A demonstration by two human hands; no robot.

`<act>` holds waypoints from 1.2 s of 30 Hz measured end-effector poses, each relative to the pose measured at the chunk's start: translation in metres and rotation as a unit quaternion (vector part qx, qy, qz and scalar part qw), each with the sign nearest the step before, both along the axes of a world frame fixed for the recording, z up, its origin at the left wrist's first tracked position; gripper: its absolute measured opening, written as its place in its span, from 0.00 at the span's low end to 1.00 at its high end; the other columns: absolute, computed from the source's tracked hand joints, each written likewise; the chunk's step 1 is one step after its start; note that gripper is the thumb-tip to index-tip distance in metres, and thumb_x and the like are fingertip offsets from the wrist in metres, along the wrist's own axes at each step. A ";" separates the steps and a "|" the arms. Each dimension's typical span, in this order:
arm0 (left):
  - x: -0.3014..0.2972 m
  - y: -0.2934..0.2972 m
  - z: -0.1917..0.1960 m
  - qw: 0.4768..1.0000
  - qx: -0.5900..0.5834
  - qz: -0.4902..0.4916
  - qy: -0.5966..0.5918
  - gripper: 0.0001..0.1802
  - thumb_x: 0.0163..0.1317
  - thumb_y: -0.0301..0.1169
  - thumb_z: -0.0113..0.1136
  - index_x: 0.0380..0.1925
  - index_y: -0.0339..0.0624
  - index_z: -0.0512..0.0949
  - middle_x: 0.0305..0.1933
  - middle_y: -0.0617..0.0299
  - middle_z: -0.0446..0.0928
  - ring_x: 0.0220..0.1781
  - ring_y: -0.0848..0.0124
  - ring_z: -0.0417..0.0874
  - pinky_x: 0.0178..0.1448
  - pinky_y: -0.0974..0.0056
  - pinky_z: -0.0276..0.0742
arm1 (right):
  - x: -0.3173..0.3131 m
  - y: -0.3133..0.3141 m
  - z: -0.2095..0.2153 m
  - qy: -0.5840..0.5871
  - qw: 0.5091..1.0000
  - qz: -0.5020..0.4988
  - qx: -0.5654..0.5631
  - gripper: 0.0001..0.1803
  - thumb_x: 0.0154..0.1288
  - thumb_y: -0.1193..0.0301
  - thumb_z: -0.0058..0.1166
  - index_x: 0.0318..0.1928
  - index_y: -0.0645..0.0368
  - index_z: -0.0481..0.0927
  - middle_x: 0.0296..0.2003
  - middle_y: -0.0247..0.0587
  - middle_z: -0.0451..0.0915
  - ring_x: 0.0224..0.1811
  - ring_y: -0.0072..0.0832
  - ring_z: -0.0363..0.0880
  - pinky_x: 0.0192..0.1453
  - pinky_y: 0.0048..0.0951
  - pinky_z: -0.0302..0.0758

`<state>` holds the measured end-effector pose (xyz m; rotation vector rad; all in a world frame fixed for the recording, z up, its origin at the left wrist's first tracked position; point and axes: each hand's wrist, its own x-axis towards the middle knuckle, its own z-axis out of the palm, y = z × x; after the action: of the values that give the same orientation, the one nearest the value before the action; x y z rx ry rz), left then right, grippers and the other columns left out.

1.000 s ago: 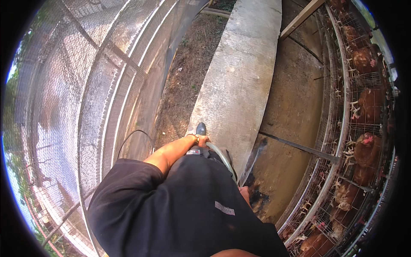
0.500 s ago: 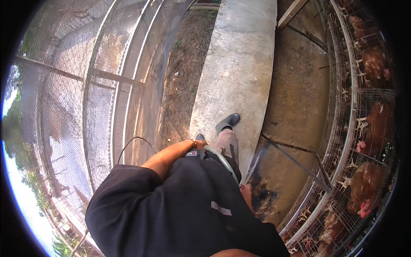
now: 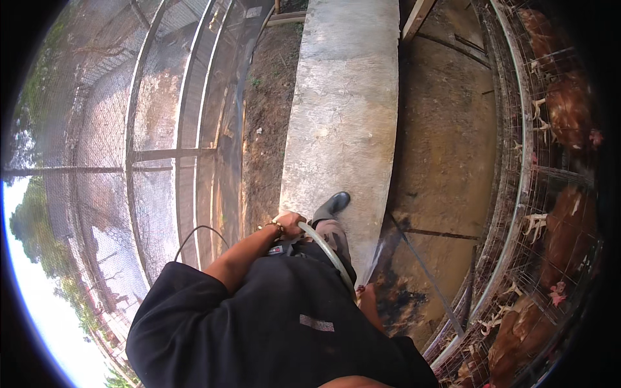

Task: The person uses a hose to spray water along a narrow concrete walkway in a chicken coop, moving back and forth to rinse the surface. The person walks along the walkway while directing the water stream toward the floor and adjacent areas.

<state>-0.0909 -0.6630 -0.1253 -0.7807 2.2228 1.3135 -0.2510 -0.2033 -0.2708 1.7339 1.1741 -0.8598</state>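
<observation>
A pale, flexible hose curves across the front of my body. My left hand is closed round it at waist height, with a bracelet on the wrist. On my right side my right hand grips the hose near its end, its fingers partly hidden by my dark shirt. A thin spray of water leaves that end, running forward over the right edge of the walkway. Wet, dark ground lies beside the right hand.
I stand on a concrete walkway; one rubber boot shows. To the right, past a muddy strip, wire cages hold several brown hens. A dark slanted bar crosses that strip. Wire-mesh fencing runs along the left.
I have moved forward along the walkway, and the cages and fence have shifted in view. Both hands keep their hold on the hose. The water spray shows more clearly now.
</observation>
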 end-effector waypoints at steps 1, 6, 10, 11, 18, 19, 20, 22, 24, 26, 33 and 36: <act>-0.003 -0.005 -0.003 1.000 -0.020 -0.006 0.019 0.11 0.43 0.37 0.57 0.23 0.42 0.78 0.23 0.50 0.76 0.28 0.55 0.78 0.32 0.57 0.71 | -0.007 -0.011 0.005 0.013 1.000 -0.008 0.007 0.22 0.58 0.48 0.28 0.18 0.52 0.56 0.09 0.28 0.54 0.08 0.21 0.50 0.14 0.23 0.48; -0.019 -0.029 -0.012 0.993 -0.096 -0.031 0.062 0.10 0.44 0.37 0.56 0.20 0.42 0.78 0.23 0.53 0.76 0.31 0.56 0.77 0.37 0.58 0.71 | -0.025 -0.016 -0.013 -0.021 0.999 0.010 -0.023 0.24 0.58 0.46 0.30 0.19 0.53 0.57 0.09 0.30 0.54 0.08 0.23 0.52 0.14 0.26 0.49; -0.026 -0.043 -0.024 0.998 0.030 -0.016 0.050 0.08 0.45 0.34 0.53 0.22 0.44 0.77 0.25 0.53 0.76 0.32 0.57 0.77 0.38 0.59 0.70 | -0.011 -0.009 -0.026 0.095 0.987 0.022 0.131 0.11 0.54 0.61 0.46 0.23 0.50 0.62 0.11 0.32 0.57 0.09 0.23 0.58 0.13 0.23 0.53; -0.029 -0.052 -0.030 0.995 0.075 -0.043 0.051 0.08 0.45 0.35 0.52 0.20 0.45 0.77 0.24 0.51 0.76 0.30 0.56 0.78 0.35 0.58 0.70 | -0.009 -0.017 -0.024 0.064 0.990 0.046 0.119 0.14 0.54 0.60 0.46 0.21 0.50 0.59 0.10 0.33 0.57 0.09 0.23 0.57 0.13 0.24 0.53; -0.052 -0.109 -0.049 0.967 0.211 -0.133 0.043 0.15 0.46 0.26 0.54 0.36 0.35 0.77 0.32 0.50 0.79 0.35 0.70 0.79 0.40 0.64 0.73 | -0.024 -0.111 0.054 0.110 0.983 0.136 0.064 0.12 0.60 0.62 0.30 0.27 0.55 0.64 0.11 0.37 0.61 0.07 0.21 0.54 0.10 0.25 0.54; -0.052 -0.116 -0.044 0.969 0.200 -0.144 0.033 0.15 0.46 0.26 0.54 0.37 0.34 0.77 0.33 0.51 0.79 0.36 0.70 0.79 0.41 0.65 0.73 | -0.021 -0.121 0.068 0.114 0.981 0.141 0.062 0.10 0.59 0.64 0.31 0.28 0.54 0.64 0.11 0.37 0.61 0.07 0.21 0.54 0.11 0.24 0.54; -0.052 -0.121 -0.038 0.970 0.189 -0.153 0.023 0.16 0.47 0.27 0.55 0.38 0.34 0.77 0.34 0.52 0.80 0.36 0.70 0.79 0.41 0.65 0.73 | -0.018 -0.131 0.079 0.127 0.982 0.119 0.079 0.09 0.59 0.64 0.32 0.28 0.54 0.64 0.11 0.38 0.61 0.07 0.21 0.54 0.11 0.24 0.54; -0.056 -0.131 -0.032 0.964 0.208 -0.165 0.005 0.15 0.50 0.27 0.55 0.39 0.35 0.77 0.35 0.54 0.80 0.38 0.70 0.78 0.43 0.66 0.73 | -0.007 -0.147 0.098 0.148 0.979 0.082 0.112 0.08 0.59 0.66 0.34 0.28 0.54 0.63 0.11 0.39 0.61 0.08 0.22 0.55 0.12 0.24 0.53; -0.057 -0.142 -0.031 0.948 0.258 -0.188 0.018 0.14 0.50 0.25 0.53 0.39 0.34 0.77 0.35 0.54 0.80 0.39 0.70 0.78 0.44 0.66 0.73 | 0.008 -0.160 0.108 0.178 0.976 0.066 0.109 0.07 0.58 0.67 0.35 0.28 0.54 0.63 0.12 0.40 0.62 0.08 0.22 0.55 0.12 0.24 0.53; -0.054 -0.152 -0.033 0.946 0.251 -0.204 0.020 0.15 0.49 0.23 0.52 0.39 0.35 0.76 0.35 0.53 0.80 0.39 0.70 0.78 0.45 0.65 0.73 | 0.016 -0.171 0.112 0.185 0.974 0.038 0.123 0.08 0.59 0.67 0.35 0.26 0.55 0.63 0.11 0.40 0.62 0.08 0.21 0.56 0.11 0.24 0.52; -0.041 -0.174 -0.062 0.936 0.214 -0.265 0.093 0.16 0.49 0.22 0.51 0.40 0.37 0.76 0.37 0.49 0.79 0.41 0.64 0.79 0.46 0.63 0.73 | 0.038 -0.182 0.112 0.230 0.961 0.061 0.143 0.14 0.57 0.67 0.39 0.18 0.62 0.66 0.10 0.41 0.65 0.08 0.26 0.63 0.09 0.27 0.56; -0.044 -0.176 -0.063 0.932 0.200 -0.292 0.082 0.16 0.49 0.23 0.51 0.41 0.38 0.76 0.37 0.50 0.79 0.41 0.65 0.79 0.46 0.64 0.73 | 0.043 -0.183 0.113 0.240 0.959 0.059 0.141 0.14 0.57 0.67 0.39 0.19 0.62 0.67 0.10 0.41 0.66 0.08 0.27 0.63 0.09 0.27 0.56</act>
<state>-0.1353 -0.8392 -0.1881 0.1435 1.9695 1.4673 -0.2076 -0.3863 -0.1574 1.7010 1.7765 -1.1211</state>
